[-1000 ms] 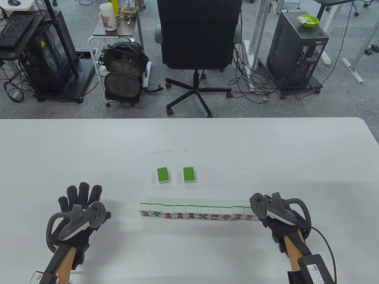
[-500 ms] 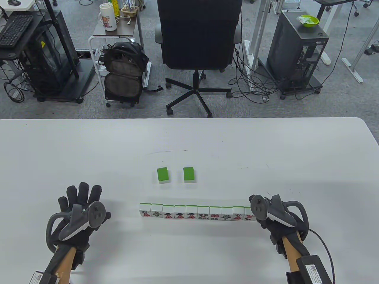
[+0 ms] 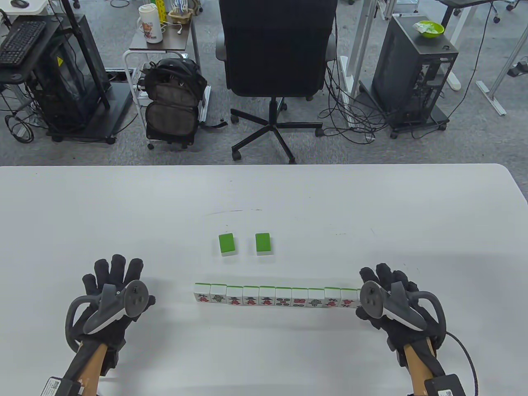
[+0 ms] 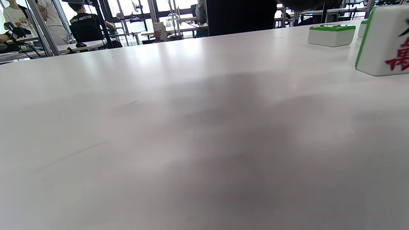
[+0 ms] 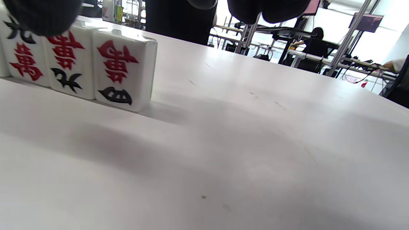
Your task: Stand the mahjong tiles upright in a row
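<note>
A row of several upright mahjong tiles (image 3: 274,297) stands side by side near the table's front, faces toward me. Two green-backed tiles lie face down behind the row, one (image 3: 226,243) left of the other (image 3: 263,242). My left hand (image 3: 117,274) rests with fingers spread, left of the row and apart from it. My right hand (image 3: 385,277) is at the row's right end with fingers extended, and its tracker hides the last tile. In the right wrist view the end tile (image 5: 123,75) stands free, with fingertips (image 5: 268,9) above it. The left wrist view shows the row's left end tile (image 4: 385,41).
The white table (image 3: 123,206) stretches wide on both sides and behind the tiles. A black office chair (image 3: 276,49) stands beyond the far edge. One flat tile also shows in the left wrist view (image 4: 331,33).
My right hand has shifted right, off the row's right end, and its fingers have spread out. The left hand and the tiles have not moved.
</note>
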Available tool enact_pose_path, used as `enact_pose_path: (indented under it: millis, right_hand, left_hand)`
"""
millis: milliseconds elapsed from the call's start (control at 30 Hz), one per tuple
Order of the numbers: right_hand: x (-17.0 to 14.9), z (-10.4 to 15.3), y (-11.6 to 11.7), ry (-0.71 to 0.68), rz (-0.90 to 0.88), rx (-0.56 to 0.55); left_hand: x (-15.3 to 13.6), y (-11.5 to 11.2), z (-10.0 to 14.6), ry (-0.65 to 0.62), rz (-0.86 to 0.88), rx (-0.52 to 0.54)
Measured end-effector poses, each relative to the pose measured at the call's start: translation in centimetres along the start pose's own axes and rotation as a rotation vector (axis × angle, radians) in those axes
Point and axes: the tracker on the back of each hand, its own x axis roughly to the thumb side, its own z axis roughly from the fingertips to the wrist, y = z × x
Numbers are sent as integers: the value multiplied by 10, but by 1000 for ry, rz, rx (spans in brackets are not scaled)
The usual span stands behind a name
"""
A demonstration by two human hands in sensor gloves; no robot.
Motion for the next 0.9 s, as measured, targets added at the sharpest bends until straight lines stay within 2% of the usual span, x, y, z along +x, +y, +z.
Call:
enact_pose_path:
  millis: [133, 233, 433, 567, 733, 900]
  right_hand:
    - [-16, 4, 6, 49, -33, -14]
    - [-28, 6, 5, 90, -76, -57]
    - [-41, 8, 8, 116, -130, -75]
    - [-40, 7, 10, 113, -128, -67]
    - [-35, 8, 9, 99, -94, -77]
    - [-32, 8, 10, 87, -87, -81]
  left_hand:
    - [7, 3, -5, -21, -3, -9]
    - [18, 14, -12, -54, -2, -16]
    - [62, 66, -34, -140, -21, 17]
    - [99, 91, -58, -200, 9, -12]
    - [144, 91, -93, -253, 1, -110]
    - [176, 70, -129, -248, -44, -252]
